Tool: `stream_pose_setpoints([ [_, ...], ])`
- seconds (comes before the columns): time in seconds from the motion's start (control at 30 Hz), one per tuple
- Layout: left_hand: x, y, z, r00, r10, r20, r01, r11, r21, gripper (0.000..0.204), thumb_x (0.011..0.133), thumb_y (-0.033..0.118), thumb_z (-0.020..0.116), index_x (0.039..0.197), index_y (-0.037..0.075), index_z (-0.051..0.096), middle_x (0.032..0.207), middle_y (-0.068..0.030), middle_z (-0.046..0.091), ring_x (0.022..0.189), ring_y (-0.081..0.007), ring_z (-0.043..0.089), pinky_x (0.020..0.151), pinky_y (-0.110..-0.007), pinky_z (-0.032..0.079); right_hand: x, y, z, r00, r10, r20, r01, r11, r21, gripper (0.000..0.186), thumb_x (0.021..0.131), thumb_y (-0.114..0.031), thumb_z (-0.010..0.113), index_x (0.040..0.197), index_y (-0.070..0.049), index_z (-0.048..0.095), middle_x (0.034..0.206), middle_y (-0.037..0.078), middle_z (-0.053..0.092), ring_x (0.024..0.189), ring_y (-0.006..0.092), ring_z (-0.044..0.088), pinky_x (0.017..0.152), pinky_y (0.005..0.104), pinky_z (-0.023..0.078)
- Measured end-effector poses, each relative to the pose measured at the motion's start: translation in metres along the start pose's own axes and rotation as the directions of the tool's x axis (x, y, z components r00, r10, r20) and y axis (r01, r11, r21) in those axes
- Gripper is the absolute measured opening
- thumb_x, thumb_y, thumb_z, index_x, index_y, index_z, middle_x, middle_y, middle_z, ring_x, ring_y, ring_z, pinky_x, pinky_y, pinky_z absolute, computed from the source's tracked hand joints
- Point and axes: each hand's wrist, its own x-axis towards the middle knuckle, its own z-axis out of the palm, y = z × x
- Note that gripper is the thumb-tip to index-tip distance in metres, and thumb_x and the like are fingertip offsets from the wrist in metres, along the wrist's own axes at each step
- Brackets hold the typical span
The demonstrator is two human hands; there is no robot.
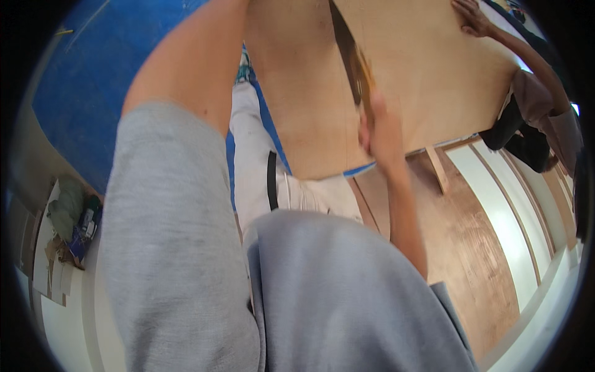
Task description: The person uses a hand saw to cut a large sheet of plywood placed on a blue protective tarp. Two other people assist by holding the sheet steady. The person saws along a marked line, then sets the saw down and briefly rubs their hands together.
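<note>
My right hand [379, 130] is closed around the yellowish handle of what looks like a handsaw [364, 77], smeared by motion. Its dark blade runs up and away over a light plywood sheet [427, 80], and a plywood strip [304, 93] lies on the blade's left. My left forearm [186, 68] reaches up past the top edge, so the left hand is out of the picture. At the far right of the sheet, another person's hand [474, 18] rests flat on the plywood.
The other person's arm and dark clothing [527, 136] take up the right side. My light trousers [254, 142] are close under the plywood's near edge. Blue flooring [87, 80] spreads at left, with a heap of bags [71, 217] beyond. Framed white panels [489, 192] stand at lower right.
</note>
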Motion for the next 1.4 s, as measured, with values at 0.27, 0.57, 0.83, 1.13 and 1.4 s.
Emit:
stream_pose_setpoints([
  [0.27,-0.007,-0.001,0.004,0.983,0.061,-0.173,-0.057,0.998,0.028,0.072,0.102,0.063,0.042,0.101,0.001,0.079,0.108,-0.0240,0.075,0.109,-0.0398,0.069,0.101,-0.050,0.052,-0.174,0.006,-0.054,0.927,0.373,-0.032,-0.371,0.927,0.044,0.062,0.110,-0.054,0.039,0.069,-0.009,0.048,0.055,-0.003,0.041,0.050,0.0082,0.041,0.046,0.0285,0.031],
  [0.57,0.008,-0.007,0.019,0.988,0.091,-0.124,-0.086,0.995,0.053,0.071,0.102,0.064,0.041,0.104,0.003,0.079,0.110,-0.0216,0.075,0.112,-0.0392,0.068,0.100,-0.051,0.052,0.058,-0.070,0.016,0.957,0.284,-0.055,-0.283,0.959,0.033,0.060,0.102,-0.061,0.057,0.069,-0.012,0.047,0.057,-0.003,0.043,0.047,0.0064,0.044,0.043,0.0250,0.033],
  [0.83,0.000,-0.001,0.012,0.996,0.024,-0.086,-0.027,0.999,-0.030,0.069,0.102,0.062,0.044,0.111,0.003,0.077,0.120,-0.0212,0.073,0.115,-0.0397,0.066,0.104,-0.050,0.049,0.031,-0.046,0.022,0.905,-0.407,-0.124,0.348,0.875,-0.337,0.042,0.102,-0.034,0.059,0.133,-0.005,0.058,0.091,0.019,0.072,0.075,0.0348,0.069,0.070,0.0413,0.054],
  [1.13,0.004,0.002,0.027,0.990,0.022,-0.143,-0.032,0.997,-0.071,0.068,0.099,0.063,0.048,0.108,0.002,0.077,0.116,-0.0225,0.074,0.111,-0.0402,0.068,0.100,-0.049,0.053,0.078,-0.091,0.011,0.942,-0.331,-0.050,0.236,0.765,-0.599,0.044,0.105,-0.024,0.056,0.148,-0.013,0.056,0.096,0.018,0.073,0.065,0.0211,0.067,0.068,0.0386,0.055],
  [1.4,0.011,0.001,0.022,0.994,0.067,-0.083,-0.065,0.997,0.033,0.068,0.100,0.062,0.046,0.105,0.003,0.078,0.111,-0.0208,0.075,0.104,-0.0394,0.072,0.094,-0.048,0.056,0.055,-0.071,0.014,0.956,-0.285,-0.062,0.224,0.853,-0.472,0.047,0.100,-0.020,0.056,0.146,-0.010,0.056,0.113,0.028,0.071,0.105,0.0447,0.069,0.090,0.0480,0.054],
])
